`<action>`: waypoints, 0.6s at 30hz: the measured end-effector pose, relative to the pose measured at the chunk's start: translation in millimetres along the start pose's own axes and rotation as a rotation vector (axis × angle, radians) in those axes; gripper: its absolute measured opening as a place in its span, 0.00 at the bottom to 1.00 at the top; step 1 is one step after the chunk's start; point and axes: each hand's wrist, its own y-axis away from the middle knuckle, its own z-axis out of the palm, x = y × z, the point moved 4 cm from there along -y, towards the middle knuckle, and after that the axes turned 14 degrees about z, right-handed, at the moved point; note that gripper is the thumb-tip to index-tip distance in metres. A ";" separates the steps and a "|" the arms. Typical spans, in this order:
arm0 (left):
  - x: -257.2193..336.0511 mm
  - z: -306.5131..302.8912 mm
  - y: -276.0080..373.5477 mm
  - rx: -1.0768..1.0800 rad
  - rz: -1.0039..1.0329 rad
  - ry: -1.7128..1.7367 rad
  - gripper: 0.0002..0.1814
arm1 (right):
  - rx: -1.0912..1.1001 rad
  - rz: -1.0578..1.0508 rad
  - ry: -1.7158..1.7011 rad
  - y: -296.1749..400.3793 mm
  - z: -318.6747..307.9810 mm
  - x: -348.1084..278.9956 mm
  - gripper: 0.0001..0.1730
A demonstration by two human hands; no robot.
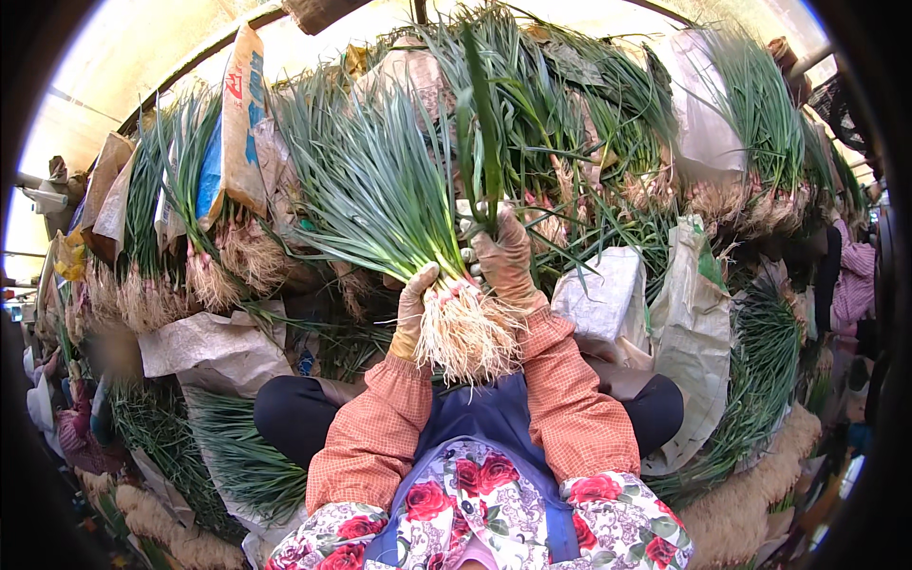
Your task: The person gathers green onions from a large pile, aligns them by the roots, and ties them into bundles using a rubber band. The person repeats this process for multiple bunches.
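Before me a thick bunch of young garlic plants [399, 185] fans its green leaves up and to the left. Its pale, stringy roots [470, 335] hang toward my lap. My left hand [415, 306], in a soiled glove, grips the stems just above the roots, thumb across the front. Also gloved, my right hand [507, 260] is closed around a few broad, dark green leaves [484, 135] that point upward. That hand is close beside the bunch's right side; whether its hidden fingers also touch the stems, I cannot tell.
More rooted bunches [214, 271] stand in a bank ahead, among woven sacks [242, 128]. A white wrapped block [598, 296] and a crumpled sack [691, 342] lie right of my knees. Bundled plants [242, 449] lie at left. Other people [851, 271] sit at both far sides.
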 end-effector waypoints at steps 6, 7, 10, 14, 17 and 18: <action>3.1 8.2 2.7 0.094 0.026 -0.035 0.26 | -0.259 0.628 -0.837 -9.7 -8.0 2.5 0.25; 2.4 15.5 2.7 0.055 0.002 -0.064 0.26 | -0.127 0.612 -0.868 -18.5 -13.7 0.0 0.22; -6.8 12.4 -0.4 0.016 0.022 -0.126 0.29 | 0.051 0.565 -0.421 -32.0 -10.9 4.4 0.19; -3.7 23.0 0.9 -0.002 0.017 -0.111 0.29 | 0.053 0.501 -0.881 -35.2 -17.9 0.6 0.20; -3.8 22.6 5.1 -0.025 0.027 -0.091 0.27 | 0.281 0.270 -0.829 -52.7 -66.7 -10.8 0.24; 2.0 19.6 11.2 -0.040 0.010 -0.076 0.27 | 0.292 0.311 -0.842 -61.3 -93.6 -15.9 0.23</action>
